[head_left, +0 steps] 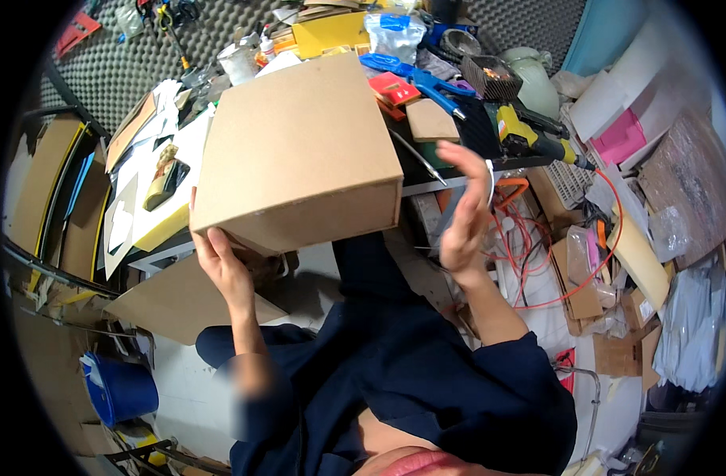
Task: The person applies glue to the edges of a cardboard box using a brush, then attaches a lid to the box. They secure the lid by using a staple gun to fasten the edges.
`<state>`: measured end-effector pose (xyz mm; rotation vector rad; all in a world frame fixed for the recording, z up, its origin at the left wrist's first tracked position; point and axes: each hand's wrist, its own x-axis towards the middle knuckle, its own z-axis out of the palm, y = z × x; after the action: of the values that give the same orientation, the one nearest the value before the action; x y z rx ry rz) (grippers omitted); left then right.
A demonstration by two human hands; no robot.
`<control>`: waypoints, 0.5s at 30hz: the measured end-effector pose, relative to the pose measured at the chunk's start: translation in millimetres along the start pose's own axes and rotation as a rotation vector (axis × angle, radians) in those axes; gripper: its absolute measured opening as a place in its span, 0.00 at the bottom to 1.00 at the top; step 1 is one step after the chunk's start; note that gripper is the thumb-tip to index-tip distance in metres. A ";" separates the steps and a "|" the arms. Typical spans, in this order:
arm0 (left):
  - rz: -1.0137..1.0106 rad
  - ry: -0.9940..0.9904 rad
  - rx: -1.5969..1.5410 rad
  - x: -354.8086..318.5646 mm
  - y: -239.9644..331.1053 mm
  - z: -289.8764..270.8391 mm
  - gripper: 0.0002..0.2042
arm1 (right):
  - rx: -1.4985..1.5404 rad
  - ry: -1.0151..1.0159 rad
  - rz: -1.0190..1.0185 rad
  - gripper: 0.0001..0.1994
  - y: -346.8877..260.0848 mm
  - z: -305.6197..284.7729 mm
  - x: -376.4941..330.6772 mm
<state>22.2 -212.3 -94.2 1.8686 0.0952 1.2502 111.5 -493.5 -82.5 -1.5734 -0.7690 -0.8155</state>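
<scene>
A large box of plain brown board (299,143) rests on the cluttered workbench, its near end jutting out over the front edge toward me. My left hand (226,274) grips its near left corner, fingers along the left side and thumb on the near face. Raised to the right of the box, my right hand (468,222) is apart from it, fingers stretched out and holding nothing. The inside of the box is hidden. Close beyond my right hand lie a small wooden block (431,120) and a thin metal rod (420,157).
A blue air gun (426,83) and a yellow-black power tool (530,135) lie on the bench. A red hose (617,230) loops down to tangled cables on the right. A blue bucket (121,389) stands at left; a brown board (180,301) leans below the bench.
</scene>
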 end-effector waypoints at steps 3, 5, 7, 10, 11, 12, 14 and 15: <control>-0.134 -0.056 -0.069 9.9 -20.3 -14.9 0.27 | -0.275 0.019 0.169 0.14 6.0 -19.8 0.5; -0.162 -0.037 -0.157 16.6 -39.3 -17.0 0.25 | -0.387 -0.155 0.257 0.15 24.2 -20.1 -6.3; -0.143 -0.006 -0.098 22.9 -34.4 -16.3 0.22 | -0.321 -0.191 0.256 0.15 42.8 -9.2 -11.6; -0.072 0.116 -0.071 33.2 -15.2 -8.6 0.21 | -0.327 -0.141 0.219 0.10 57.4 3.1 -13.1; -0.038 0.172 -0.027 33.7 -9.2 -5.8 0.20 | -0.305 -0.159 0.251 0.08 56.8 1.9 -12.8; -0.001 0.236 0.021 32.6 0.7 0.0 0.20 | -0.276 -0.180 0.275 0.07 56.4 1.9 -13.0; 0.144 0.276 0.084 25.3 12.8 7.9 0.20 | -0.227 -0.094 0.209 0.06 49.6 2.8 -10.7; 0.242 0.208 0.143 17.5 16.2 10.8 0.23 | -0.250 -0.034 0.201 0.06 42.7 1.0 -7.8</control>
<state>33.3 -220.3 -71.9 1.9082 0.0731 1.6414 142.9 -498.7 -112.0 -1.8582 -0.5366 -0.7595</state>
